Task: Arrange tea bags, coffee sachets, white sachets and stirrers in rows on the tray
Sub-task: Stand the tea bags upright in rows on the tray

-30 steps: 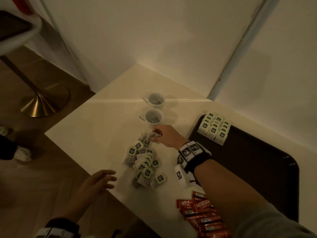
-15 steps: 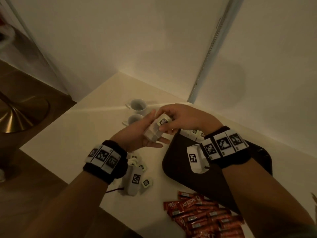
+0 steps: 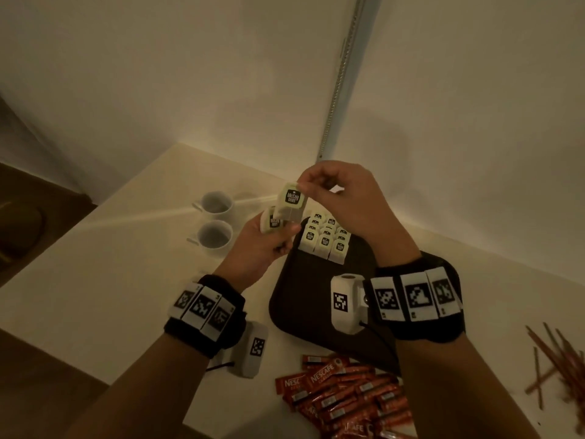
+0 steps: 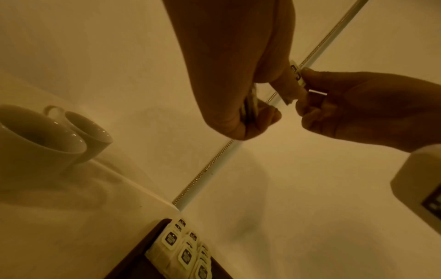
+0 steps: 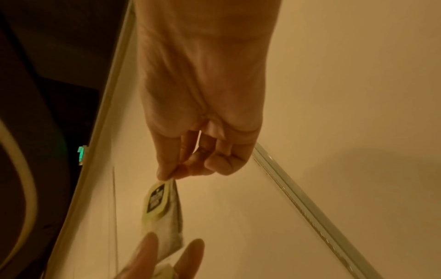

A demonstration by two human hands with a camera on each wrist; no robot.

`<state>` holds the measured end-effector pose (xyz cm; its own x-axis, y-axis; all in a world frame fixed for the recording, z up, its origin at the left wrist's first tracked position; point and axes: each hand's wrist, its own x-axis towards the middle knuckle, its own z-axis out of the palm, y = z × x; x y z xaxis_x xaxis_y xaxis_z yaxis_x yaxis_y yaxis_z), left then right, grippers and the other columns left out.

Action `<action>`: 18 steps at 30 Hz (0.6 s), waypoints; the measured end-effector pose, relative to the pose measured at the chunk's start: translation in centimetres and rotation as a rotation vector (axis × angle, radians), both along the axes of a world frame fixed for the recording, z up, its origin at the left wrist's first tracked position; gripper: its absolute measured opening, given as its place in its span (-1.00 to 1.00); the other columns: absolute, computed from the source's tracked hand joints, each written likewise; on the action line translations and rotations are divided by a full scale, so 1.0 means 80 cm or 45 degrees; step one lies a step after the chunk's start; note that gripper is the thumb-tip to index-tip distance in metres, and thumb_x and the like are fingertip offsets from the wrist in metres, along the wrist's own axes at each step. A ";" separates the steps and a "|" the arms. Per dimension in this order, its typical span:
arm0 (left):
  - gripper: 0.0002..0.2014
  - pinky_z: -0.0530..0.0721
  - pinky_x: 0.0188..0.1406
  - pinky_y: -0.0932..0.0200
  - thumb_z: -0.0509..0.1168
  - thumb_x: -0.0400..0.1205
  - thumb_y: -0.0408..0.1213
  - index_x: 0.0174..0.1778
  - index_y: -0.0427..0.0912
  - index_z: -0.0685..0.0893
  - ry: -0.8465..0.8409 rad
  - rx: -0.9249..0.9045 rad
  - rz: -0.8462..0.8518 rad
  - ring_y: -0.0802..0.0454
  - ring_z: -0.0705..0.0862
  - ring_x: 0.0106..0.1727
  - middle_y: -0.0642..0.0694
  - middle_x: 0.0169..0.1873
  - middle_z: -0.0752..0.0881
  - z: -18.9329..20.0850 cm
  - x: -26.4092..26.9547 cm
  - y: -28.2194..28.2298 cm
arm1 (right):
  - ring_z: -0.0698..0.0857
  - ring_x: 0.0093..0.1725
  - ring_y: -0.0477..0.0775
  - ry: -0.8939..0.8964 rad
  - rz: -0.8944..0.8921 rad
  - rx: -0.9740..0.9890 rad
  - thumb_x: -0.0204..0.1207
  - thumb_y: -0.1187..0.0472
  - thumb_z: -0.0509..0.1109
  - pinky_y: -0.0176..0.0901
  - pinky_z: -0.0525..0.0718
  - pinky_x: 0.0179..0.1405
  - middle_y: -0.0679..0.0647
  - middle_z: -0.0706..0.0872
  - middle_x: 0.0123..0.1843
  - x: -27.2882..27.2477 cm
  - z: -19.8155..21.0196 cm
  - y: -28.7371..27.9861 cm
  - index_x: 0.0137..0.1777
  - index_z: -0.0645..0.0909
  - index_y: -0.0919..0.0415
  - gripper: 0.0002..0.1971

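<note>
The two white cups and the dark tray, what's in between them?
In the head view, the left hand sits between the cups and the tray, gripping tea bags. The tabletop under it is hidden.

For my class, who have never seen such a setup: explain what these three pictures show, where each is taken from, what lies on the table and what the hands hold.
No machine here: a person wears cameras on the head and both wrists. The head view looks down at a pale table. The left hand holds a few tea bags; the right hand pinches one tea bag by its top. On the dark tray tea bags stand in rows. Two cups, red coffee sachets and stirrers lie nearby.
</note>
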<state>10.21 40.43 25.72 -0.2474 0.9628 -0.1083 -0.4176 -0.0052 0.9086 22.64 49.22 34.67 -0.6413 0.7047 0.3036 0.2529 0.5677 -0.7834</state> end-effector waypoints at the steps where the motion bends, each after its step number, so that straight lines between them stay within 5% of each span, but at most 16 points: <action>1: -0.82 0.58 -0.37 0.32 0.39 0.41 -0.29 -0.09 -0.16 0.62 -0.021 0.030 0.038 0.18 0.54 -0.45 0.04 -0.43 0.61 0.002 0.001 0.002 | 0.61 -0.31 -0.26 -0.008 -0.017 0.061 0.48 0.23 0.48 -0.56 0.49 -0.30 -0.18 0.69 -0.32 0.001 0.006 -0.002 -0.15 0.73 0.10 -0.97; 10: -0.87 0.60 -0.41 0.29 0.31 0.50 -0.27 -0.07 -0.16 0.64 -0.151 0.177 0.077 0.14 0.58 -0.48 0.00 -0.31 0.75 0.018 0.012 0.005 | 0.59 -0.28 -0.20 -0.193 0.001 0.423 0.49 0.16 0.45 -0.52 0.49 -0.25 -0.07 0.67 -0.21 -0.004 0.045 -0.012 -0.04 0.72 0.07 -0.92; 15: -0.92 0.61 -0.40 0.30 0.43 0.37 -0.14 -0.27 0.04 0.81 -0.245 0.206 0.090 0.14 0.62 -0.46 0.00 -0.26 0.78 0.022 0.015 0.004 | 0.60 -0.11 -0.15 0.026 -0.135 0.184 0.36 -0.08 0.54 -0.54 0.47 -0.29 -0.06 0.64 -0.03 0.001 0.031 -0.013 0.04 0.57 0.07 -0.64; 18: -0.91 0.60 -0.40 0.32 0.45 0.35 -0.12 -0.27 0.04 0.81 -0.296 0.220 0.066 0.15 0.64 -0.45 0.01 -0.26 0.78 0.025 0.018 0.004 | 0.65 -0.17 -0.24 0.032 -0.085 0.044 0.38 0.05 0.56 -0.56 0.50 -0.29 -0.12 0.70 -0.15 0.001 0.022 -0.016 -0.08 0.63 0.08 -0.79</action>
